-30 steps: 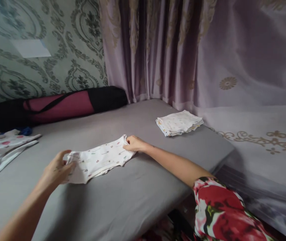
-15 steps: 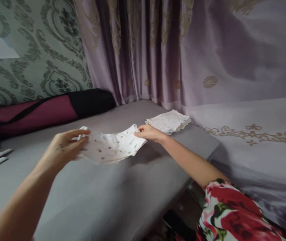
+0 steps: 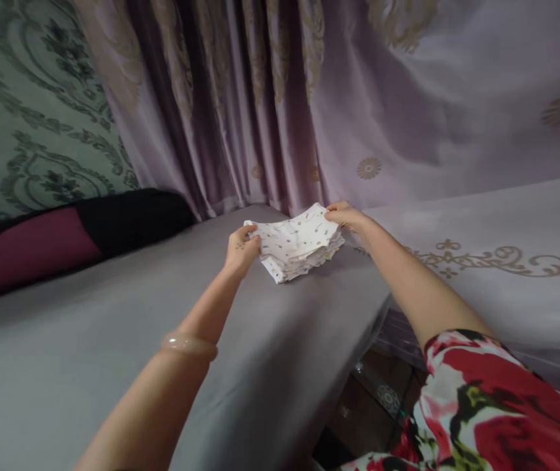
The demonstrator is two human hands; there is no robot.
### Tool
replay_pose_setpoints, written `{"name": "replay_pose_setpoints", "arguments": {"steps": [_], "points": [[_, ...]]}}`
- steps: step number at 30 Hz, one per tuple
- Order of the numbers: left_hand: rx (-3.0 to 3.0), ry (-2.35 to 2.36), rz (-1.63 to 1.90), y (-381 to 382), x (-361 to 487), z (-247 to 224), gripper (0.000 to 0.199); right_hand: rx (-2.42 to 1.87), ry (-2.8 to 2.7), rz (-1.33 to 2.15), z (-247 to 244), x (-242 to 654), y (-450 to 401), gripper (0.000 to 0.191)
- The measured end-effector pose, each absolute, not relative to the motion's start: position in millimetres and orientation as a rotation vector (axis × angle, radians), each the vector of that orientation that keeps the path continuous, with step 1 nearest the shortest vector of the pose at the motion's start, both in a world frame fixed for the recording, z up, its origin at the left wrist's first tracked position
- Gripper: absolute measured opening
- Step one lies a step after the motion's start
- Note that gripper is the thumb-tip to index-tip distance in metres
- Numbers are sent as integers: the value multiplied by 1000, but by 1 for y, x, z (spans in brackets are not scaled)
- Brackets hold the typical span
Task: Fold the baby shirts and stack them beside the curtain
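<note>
A folded white cloth garment (image 3: 294,234) with small coloured prints is stretched between my two hands, sagging a little in the middle. My left hand (image 3: 243,250) pinches its left corner between thumb and fingers. At the opposite corner, my right hand (image 3: 346,216) grips the edge the same way. Directly beneath lies a stack of similar folded white cloths (image 3: 304,265), its layered edges showing at the front. The held piece is over the stack; whether it rests fully on it I cannot tell.
The stack sits on a grey-sheeted bed (image 3: 162,333), near its right edge. A maroon and black long bag (image 3: 88,229) lies along the patterned wall. Purple curtains (image 3: 280,131) hang behind the bed. Dark floor (image 3: 378,392) shows below the right edge.
Both hands have carried the printed garment rightward and away from me, from over the bare sheet to over the stack. The view has turned slightly right.
</note>
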State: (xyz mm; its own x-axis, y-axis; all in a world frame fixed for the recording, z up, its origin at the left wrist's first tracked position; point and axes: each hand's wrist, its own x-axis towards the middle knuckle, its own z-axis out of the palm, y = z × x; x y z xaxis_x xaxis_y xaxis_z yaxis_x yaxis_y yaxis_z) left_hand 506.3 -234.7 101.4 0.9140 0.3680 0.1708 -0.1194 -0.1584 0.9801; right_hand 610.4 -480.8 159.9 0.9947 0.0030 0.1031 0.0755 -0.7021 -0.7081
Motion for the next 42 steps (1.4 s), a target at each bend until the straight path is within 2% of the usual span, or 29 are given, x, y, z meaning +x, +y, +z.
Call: {"name": "replay_pose_setpoints", "arguments": {"steps": [8, 24, 33, 38, 42], "points": [[1528, 221, 309, -278, 537, 65, 56, -2410, -26, -173, 138, 656, -515, 29], [1603, 317, 154, -281, 531, 29, 56, -2659, -130, -277, 87, 671, -525, 34], [2044, 179, 478, -285, 524, 19, 40, -2844, -13, -250, 66, 661, -524, 32], [2256, 206, 484, -286, 519, 15, 35, -2912, 41, -331, 76, 654, -515, 34], [2345, 225, 455, -285, 517, 11, 38, -2938, -218, -324, 85, 639, -481, 38]]}}
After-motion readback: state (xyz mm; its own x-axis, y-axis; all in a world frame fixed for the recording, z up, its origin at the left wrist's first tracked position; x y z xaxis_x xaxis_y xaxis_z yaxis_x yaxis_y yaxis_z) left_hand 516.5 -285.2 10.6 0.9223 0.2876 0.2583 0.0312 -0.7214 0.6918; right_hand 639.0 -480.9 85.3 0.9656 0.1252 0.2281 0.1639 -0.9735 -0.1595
